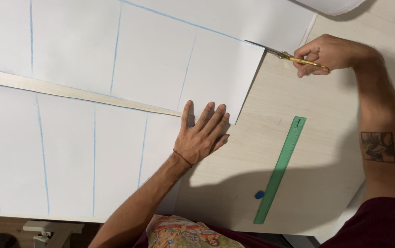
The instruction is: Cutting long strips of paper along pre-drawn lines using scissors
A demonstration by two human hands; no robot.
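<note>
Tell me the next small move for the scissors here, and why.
Probably close the scissors and advance along the blue line: the right hand has the blades at the white sheet's edge where that line ends, while the left hand pins the sheet flat.

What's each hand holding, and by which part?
Right hand grips gold-handled scissors by the handle loops, blades at the edge of the white sheet. Left hand holds nothing; it lies flat, palm down, pressing on the sheet.
</note>
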